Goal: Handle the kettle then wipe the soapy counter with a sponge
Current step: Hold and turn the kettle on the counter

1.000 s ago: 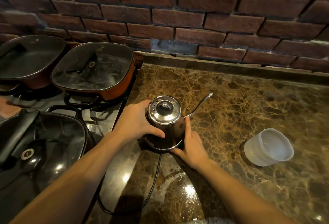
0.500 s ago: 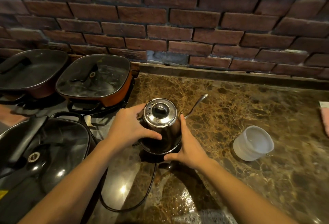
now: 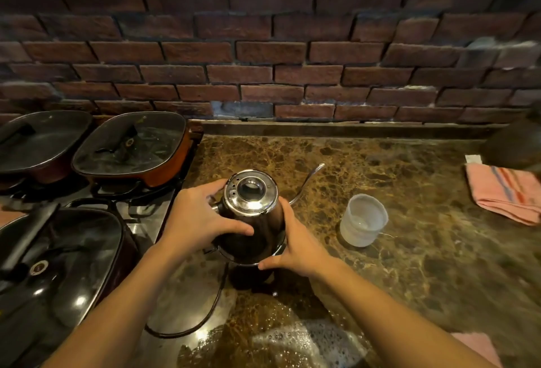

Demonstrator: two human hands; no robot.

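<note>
The steel kettle (image 3: 251, 215) is gripped on both sides: the left hand (image 3: 202, 218) is wrapped around its upper body, while the right hand (image 3: 298, 247) is pressed against its lower right side and base. The kettle is seen near the left edge of the marble table (image 3: 424, 265), beside the stove, its black cord (image 3: 202, 318) trailing toward the viewer. Soapy foam (image 3: 295, 338) is spread on the table in front. A white cup (image 3: 363, 219) is placed just right of the kettle, and a pink cloth (image 3: 503, 192) farther right.

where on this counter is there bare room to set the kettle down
Free: the marble behind the kettle up to the brick wall, and the stretch between the plastic cup and pink cloth. Crowded: lidded pans on the left; soapy foam in front.
</note>
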